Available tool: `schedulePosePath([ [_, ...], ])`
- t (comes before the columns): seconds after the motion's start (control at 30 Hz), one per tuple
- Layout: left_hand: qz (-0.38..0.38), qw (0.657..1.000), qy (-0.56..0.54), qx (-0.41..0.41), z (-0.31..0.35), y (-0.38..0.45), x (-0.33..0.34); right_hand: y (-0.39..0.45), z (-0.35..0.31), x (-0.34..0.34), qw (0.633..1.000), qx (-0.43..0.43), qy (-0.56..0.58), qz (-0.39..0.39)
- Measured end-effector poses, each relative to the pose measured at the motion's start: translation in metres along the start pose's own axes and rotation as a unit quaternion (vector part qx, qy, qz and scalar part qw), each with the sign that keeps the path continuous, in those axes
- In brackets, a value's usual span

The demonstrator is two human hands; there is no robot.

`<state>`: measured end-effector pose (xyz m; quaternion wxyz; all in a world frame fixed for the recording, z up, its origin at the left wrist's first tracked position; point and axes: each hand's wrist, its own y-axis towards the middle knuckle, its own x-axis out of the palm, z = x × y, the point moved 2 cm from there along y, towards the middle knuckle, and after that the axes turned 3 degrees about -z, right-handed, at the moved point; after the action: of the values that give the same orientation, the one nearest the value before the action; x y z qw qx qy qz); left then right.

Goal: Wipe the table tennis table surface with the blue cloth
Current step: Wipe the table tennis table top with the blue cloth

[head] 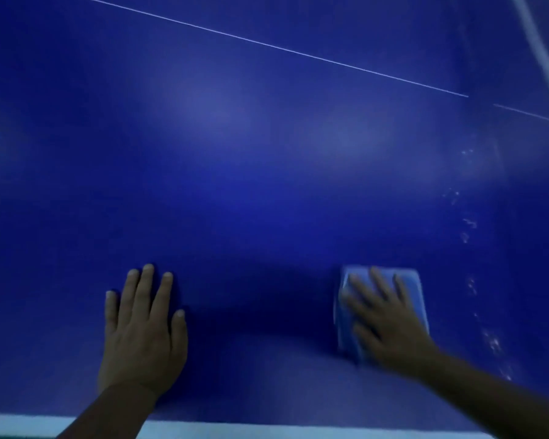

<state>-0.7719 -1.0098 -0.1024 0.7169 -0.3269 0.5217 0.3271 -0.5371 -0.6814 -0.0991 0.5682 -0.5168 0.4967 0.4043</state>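
Observation:
The dark blue table tennis table (251,185) fills nearly the whole view. A folded light blue cloth (412,280) lies flat on it at the lower right. My right hand (387,321) presses on the cloth with spread, straight fingers and looks blurred. My left hand (143,327) rests flat on the bare table at the lower left, fingers straight and close together.
A thin white centre line (267,44) runs diagonally across the far part of the table. The white edge stripe (235,430) marks the near border. A trail of pale smudges (471,229) runs down the surface right of the cloth. A net edge (539,49) shows top right.

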Motion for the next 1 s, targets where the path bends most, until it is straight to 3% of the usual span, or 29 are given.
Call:
schedulePosePath([
  [0.07, -0.003, 1.000, -0.005, 0.002, 0.001, 0.001, 0.000, -0.038, -0.013, 0.002, 0.997, -0.072, -0.004, -0.030],
  [0.13, -0.003, 1.000, -0.009, 0.003, 0.001, 0.000, -0.001, -0.026, 0.005, -0.003, 0.997, -0.069, -0.006, -0.031],
  [0.2, -0.002, 1.000, -0.014, 0.006, 0.001, -0.001, -0.002, 0.013, 0.024, -0.010, 0.997, 0.077, 0.030, 0.008],
  [0.27, -0.004, 1.000, -0.023, 0.006, 0.002, -0.002, -0.002, 0.052, 0.032, -0.017, 0.962, 0.257, 0.082, 0.038],
  [0.33, -0.009, 0.999, -0.035, -0.002, 0.003, -0.003, -0.004, 0.065, 0.012, -0.017, 0.936, 0.338, 0.098, 0.033],
  [0.37, -0.011, 0.999, -0.038, -0.003, 0.003, -0.003, -0.004, 0.060, -0.008, -0.014, 0.939, 0.333, 0.084, 0.032],
  [0.53, 0.005, 0.999, -0.036, 0.030, 0.005, -0.007, -0.004, -0.084, -0.142, 0.018, 0.990, 0.135, 0.038, -0.010],
  [0.6, -0.008, 0.999, -0.027, 0.036, 0.005, -0.007, -0.002, -0.107, -0.131, 0.015, 0.992, 0.110, 0.043, -0.048],
  [0.67, -0.019, 0.999, -0.029, 0.031, 0.004, -0.005, -0.002, -0.097, -0.091, 0.013, 0.984, 0.169, 0.029, -0.043],
  [0.73, -0.024, 0.999, -0.028, 0.026, 0.005, -0.005, -0.002, -0.067, -0.050, 0.008, 0.940, 0.330, 0.079, -0.019],
  [0.8, -0.023, 0.999, -0.021, 0.027, 0.005, -0.004, -0.002, -0.035, -0.035, 0.000, 0.861, 0.487, 0.142, 0.030],
  [0.87, -0.025, 0.999, -0.022, 0.028, 0.005, -0.004, -0.003, -0.014, -0.065, -0.005, 0.818, 0.548, 0.169, 0.046],
  [1.0, -0.025, 0.999, -0.024, 0.026, 0.005, -0.004, -0.003, -0.044, -0.161, 0.012, 0.915, 0.382, 0.125, -0.014],
])
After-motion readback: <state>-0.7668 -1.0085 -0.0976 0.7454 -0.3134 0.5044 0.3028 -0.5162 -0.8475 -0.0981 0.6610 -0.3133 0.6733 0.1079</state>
